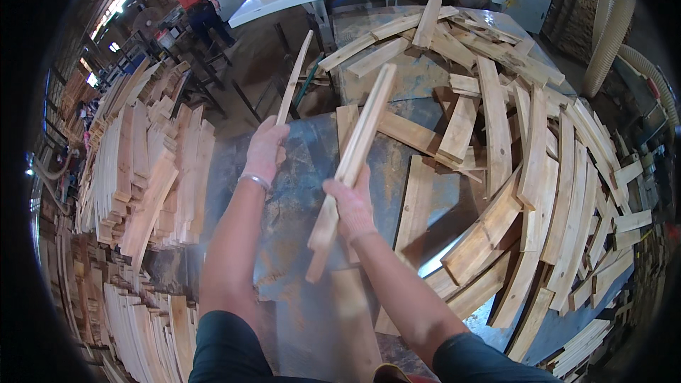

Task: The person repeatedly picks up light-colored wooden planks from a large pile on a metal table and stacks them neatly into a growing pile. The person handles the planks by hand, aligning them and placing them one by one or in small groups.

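Dark short sleeves [227, 347] nearest; bare forearms [234, 259] reaching over worn blue-grey table [301, 198]. Left hand [264, 150]: fingers curled round thin pale wooden strip [294, 78], tilted. Right hand [353, 202]: fingers clasping bundled narrow pale planks [369, 124], slanting above table. Loose pale wooden boards [496, 128] heaped at right.

Worktop [301, 159], blue-grey, flat; surface scuffed and marked with tan dust [278, 268]. Loose wooden boards [494, 128], pale, some knotted, are heaped across its far and right portions, crossed and overlapped at many angles. One plank [415, 202] is laid flat near the middle, just left of the heap, its length pointed toward the far end.
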Action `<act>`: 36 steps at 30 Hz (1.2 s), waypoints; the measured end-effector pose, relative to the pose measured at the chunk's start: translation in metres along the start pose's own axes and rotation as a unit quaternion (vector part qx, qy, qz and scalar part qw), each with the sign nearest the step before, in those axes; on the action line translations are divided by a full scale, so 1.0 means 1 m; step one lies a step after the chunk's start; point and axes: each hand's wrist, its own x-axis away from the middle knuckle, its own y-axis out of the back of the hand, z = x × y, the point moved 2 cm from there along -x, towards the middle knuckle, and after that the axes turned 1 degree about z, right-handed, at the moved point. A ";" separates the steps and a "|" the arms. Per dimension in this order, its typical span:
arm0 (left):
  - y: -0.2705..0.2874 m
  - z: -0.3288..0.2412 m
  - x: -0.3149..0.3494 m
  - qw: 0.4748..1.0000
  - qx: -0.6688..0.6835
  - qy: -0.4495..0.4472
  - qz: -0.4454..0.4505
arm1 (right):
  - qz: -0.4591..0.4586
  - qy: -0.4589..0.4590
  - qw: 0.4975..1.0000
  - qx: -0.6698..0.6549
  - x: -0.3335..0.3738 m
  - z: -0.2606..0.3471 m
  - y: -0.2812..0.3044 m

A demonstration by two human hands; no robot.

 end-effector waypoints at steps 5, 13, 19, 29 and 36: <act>-0.009 0.008 -0.033 0.999 -0.045 0.008 0.004 | -0.024 0.017 0.996 0.082 -0.117 0.004 -0.013; -0.015 0.029 -0.065 0.971 -0.038 0.154 0.179 | 0.016 -0.156 0.983 0.092 -0.177 0.057 0.013; 0.021 0.025 0.059 0.944 0.026 0.161 0.287 | 0.026 -0.160 0.987 -0.013 -0.121 0.047 0.027; 0.049 0.037 0.312 0.931 -0.155 0.178 0.279 | 0.035 -0.213 0.971 -0.103 0.125 0.013 0.126; -0.021 0.066 0.247 0.850 -0.242 -0.187 0.428 | 0.230 -0.321 0.840 -0.374 0.135 -0.002 0.209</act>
